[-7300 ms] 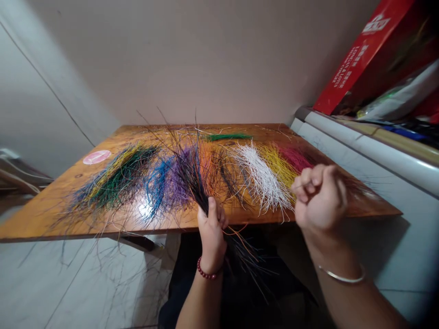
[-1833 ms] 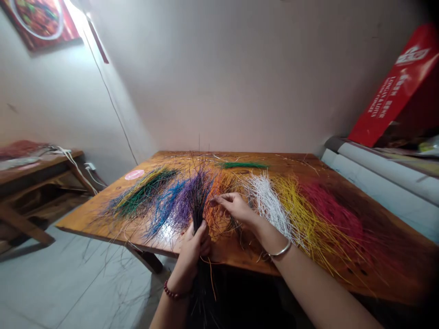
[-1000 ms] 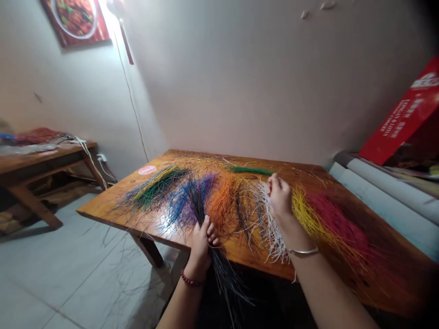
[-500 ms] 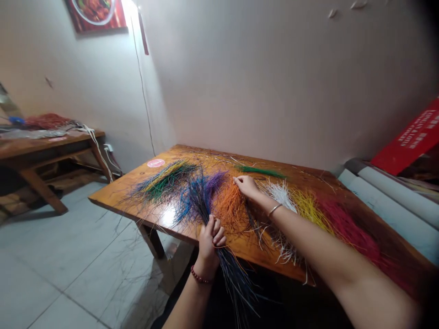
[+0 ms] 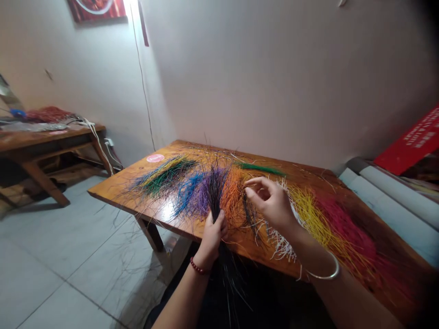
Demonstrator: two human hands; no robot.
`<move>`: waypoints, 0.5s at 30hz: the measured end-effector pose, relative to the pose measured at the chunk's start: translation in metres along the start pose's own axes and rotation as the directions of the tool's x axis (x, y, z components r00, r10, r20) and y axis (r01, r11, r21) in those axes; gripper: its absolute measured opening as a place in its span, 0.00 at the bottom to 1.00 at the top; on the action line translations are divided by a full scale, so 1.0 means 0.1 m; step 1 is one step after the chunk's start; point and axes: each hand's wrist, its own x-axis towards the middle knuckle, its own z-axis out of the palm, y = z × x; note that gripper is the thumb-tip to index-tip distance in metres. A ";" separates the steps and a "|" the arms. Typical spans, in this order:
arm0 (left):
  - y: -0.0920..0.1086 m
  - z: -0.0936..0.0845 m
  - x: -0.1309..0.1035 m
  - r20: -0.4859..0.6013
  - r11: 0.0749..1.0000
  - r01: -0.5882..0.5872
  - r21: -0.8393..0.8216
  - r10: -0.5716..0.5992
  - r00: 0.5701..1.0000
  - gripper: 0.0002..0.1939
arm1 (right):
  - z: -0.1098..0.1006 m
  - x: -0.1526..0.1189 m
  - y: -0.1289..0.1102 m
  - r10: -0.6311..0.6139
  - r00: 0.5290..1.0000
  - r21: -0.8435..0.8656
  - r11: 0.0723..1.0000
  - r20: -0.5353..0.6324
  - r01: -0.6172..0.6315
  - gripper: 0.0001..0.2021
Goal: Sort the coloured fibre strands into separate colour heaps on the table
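My left hand (image 5: pixel 216 230) is wrapped round a bundle of thin dark strands (image 5: pixel 215 187). The bundle stands nearly upright, fanning out above the fist, with its tail hanging below over my lap. My right hand (image 5: pixel 269 201) is raised over the table, thumb and forefinger curled together in a pinch. Whatever is between those tips is too fine to make out. Close by lie an orange pile of strands (image 5: pixel 233 194), a small dark pile (image 5: pixel 252 219) and a white pile (image 5: pixel 283 244), partly hidden by my right hand.
On the wooden table (image 5: pixel 137 201), blue strands (image 5: pixel 188 192), purple strands (image 5: pixel 203 198) and a mixed green-yellow heap (image 5: pixel 168 173) lie left. Yellow (image 5: pixel 312 212) and crimson strands (image 5: pixel 353 224) spread right; a green bunch (image 5: pixel 262 168) lies behind. Paper rolls (image 5: pixel 398 187) flank the right edge.
My right hand has drawn back from the orange pile, toward me and to the right. The dark bundle in my left hand has swung more upright and shifted right.
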 end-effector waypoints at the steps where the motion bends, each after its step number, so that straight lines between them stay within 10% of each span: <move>1: 0.00 0.01 0.00 -0.010 1.000 0.002 0.012 -0.002 1.000 0.21 | 0.03 -0.08 -0.08 -0.032 0.999 -0.055 0.998 0.003 0.032 0.11; 15: -0.04 0.06 -0.06 -0.016 0.991 -0.059 0.116 0.061 0.998 0.20 | 0.47 -0.01 0.11 0.077 0.989 -0.111 0.992 0.130 -0.062 0.14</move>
